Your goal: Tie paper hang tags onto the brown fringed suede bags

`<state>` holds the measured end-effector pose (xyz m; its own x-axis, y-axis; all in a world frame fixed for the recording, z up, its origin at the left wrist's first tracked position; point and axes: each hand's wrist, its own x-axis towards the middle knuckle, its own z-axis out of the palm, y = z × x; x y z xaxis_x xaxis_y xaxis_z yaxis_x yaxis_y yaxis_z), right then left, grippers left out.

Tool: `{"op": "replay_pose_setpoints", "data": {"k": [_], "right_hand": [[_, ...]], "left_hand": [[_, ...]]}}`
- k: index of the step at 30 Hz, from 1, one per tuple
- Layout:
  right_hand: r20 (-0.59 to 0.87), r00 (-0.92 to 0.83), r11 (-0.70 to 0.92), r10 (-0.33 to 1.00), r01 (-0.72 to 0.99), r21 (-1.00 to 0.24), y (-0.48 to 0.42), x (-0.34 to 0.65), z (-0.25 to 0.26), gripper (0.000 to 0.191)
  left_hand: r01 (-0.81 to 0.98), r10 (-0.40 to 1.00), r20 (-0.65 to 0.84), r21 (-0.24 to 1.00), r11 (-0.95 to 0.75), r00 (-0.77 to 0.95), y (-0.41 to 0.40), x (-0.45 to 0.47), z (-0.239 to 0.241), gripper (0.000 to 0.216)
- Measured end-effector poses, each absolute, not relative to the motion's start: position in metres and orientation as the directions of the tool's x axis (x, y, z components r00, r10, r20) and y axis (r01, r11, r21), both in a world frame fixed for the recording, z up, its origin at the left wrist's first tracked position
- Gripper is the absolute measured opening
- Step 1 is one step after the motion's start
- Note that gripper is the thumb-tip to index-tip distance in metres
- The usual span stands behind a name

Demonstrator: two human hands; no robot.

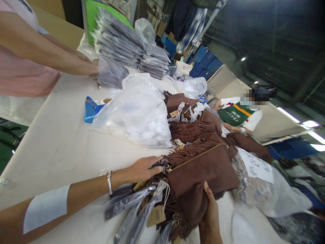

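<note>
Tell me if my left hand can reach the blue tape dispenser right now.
Probably yes. The left hand rests on the brown bag, and only bare table lies between it and the dispenser, beside the plastic sack.

Matt suede-like cloth is covering the brown bag [203,173] | gold metal is gleaming along its zip [195,156] | plastic bag [134,112] behind it is shining glossy | paper tag [155,216] below it is looking matt

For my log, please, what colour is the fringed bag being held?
The fringed bag is brown; head view.
</note>
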<state>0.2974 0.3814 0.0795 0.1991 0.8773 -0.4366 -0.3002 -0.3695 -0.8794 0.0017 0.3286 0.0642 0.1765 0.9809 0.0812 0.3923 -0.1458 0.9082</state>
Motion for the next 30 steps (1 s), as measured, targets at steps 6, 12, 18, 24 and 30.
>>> {"op": "replay_pose_setpoints", "data": {"k": [6,12,18,24,30], "right_hand": [[-0.407,0.211,-0.35,0.889,-0.261,-0.9,0.398,0.279,0.089,0.049],[-0.379,0.222,-0.324,0.899,-0.246,-0.913,0.416,0.27,0.092,0.059],[-0.404,0.172,-0.364,0.898,-0.221,-0.905,0.435,0.273,0.095,0.059],[-0.405,0.135,-0.365,0.904,-0.248,-0.897,0.452,0.273,0.095,0.052],[-0.434,0.121,-0.401,0.893,-0.226,-0.888,0.467,0.272,0.097,0.049]], "left_hand": [[0.406,0.976,0.061,0.903,-0.144,0.211,0.329,0.003,0.076,0.08],[0.409,0.981,0.111,0.897,-0.169,0.161,0.333,0.009,0.058,0.08],[0.367,0.979,0.135,0.912,-0.182,0.151,0.332,0.016,0.049,0.08],[0.375,0.982,0.097,0.914,-0.153,0.162,0.327,0.024,0.053,0.093],[0.43,0.988,0.103,0.891,-0.145,0.118,0.321,0.037,0.047,0.1]]}}
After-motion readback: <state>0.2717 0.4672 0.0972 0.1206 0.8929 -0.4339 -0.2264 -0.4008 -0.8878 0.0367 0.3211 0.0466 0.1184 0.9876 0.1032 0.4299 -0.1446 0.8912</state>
